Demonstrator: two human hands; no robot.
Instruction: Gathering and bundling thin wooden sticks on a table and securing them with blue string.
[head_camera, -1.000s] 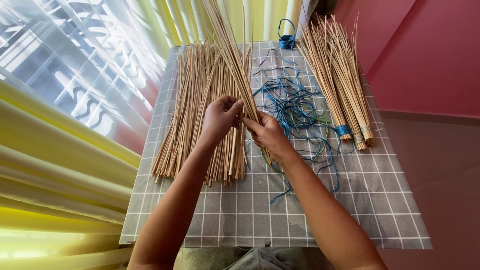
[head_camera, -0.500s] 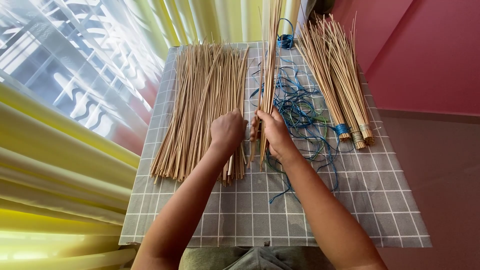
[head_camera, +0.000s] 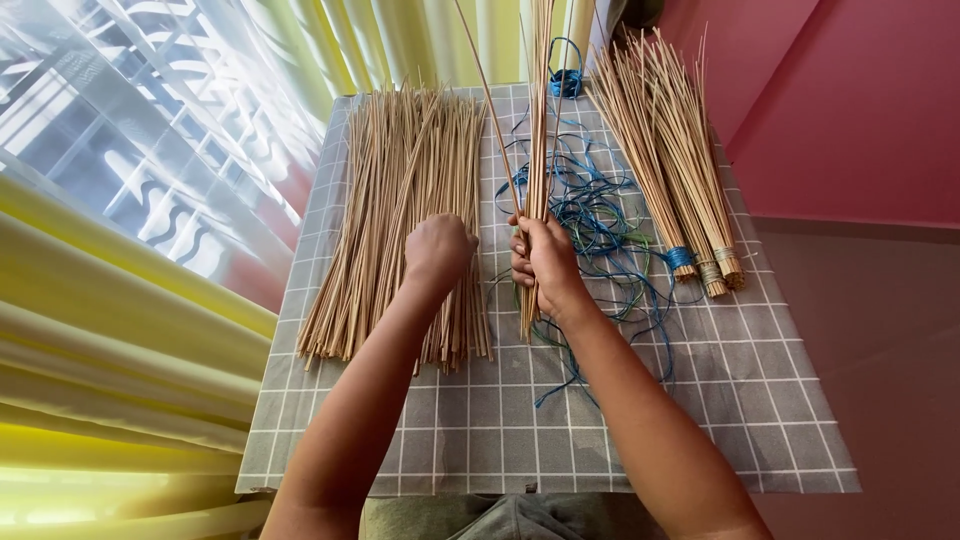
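- Head view, nearest first: both forearms reach out over the tabletop (head_camera: 700, 440), which is covered by a grey checked cloth.
- Left hand (head_camera: 438, 250) rests knuckles-up on the loose sticks (head_camera: 400, 220), fingers curled down into the pile; whether they pinch any stick I cannot tell.
- Right hand (head_camera: 545, 262) is clenched around a thin bunch (head_camera: 538, 120) of sticks, held nearly upright, its lower ends poking out just below the fist.
- Blue string (head_camera: 600, 225) lies tangled under and just right of that fist.
- Loose sticks fan out flat on the left half of the tabletop.
- Farther right lie tied bundles (head_camera: 670, 150), bound near their lower ends.
- At the far edge sits a blue spool (head_camera: 566, 82).
- Yellow curtains (head_camera: 120, 330) hang along the left.
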